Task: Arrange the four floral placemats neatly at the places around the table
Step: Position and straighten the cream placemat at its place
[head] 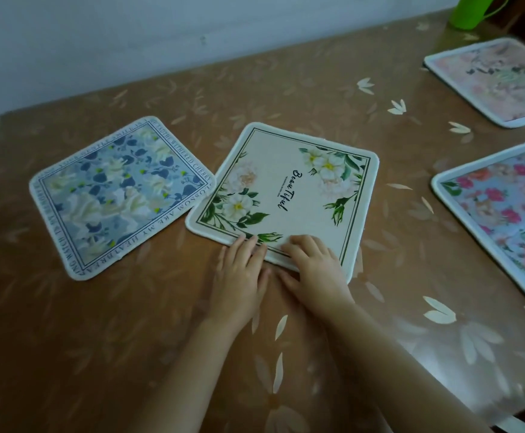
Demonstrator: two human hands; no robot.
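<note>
Four floral placemats lie on the brown table (67, 339). A cream placemat (289, 195) with white flowers and black script sits in the middle, turned at an angle. Its left corner touches a blue and white placemat (120, 195) to the left. My left hand (242, 273) and my right hand (311, 270) both rest with straight fingers on the cream mat's near edge, side by side. At the right edge lie a pale pink placemat (498, 82) and, nearer, a blue placemat with pink roses (505, 214), both cut off by the frame.
A green plastic jug (470, 10) stands at the far right corner by the white wall (129, 42). The table carries a glossy leaf-patterned cover. Its near right edge shows at the bottom right.
</note>
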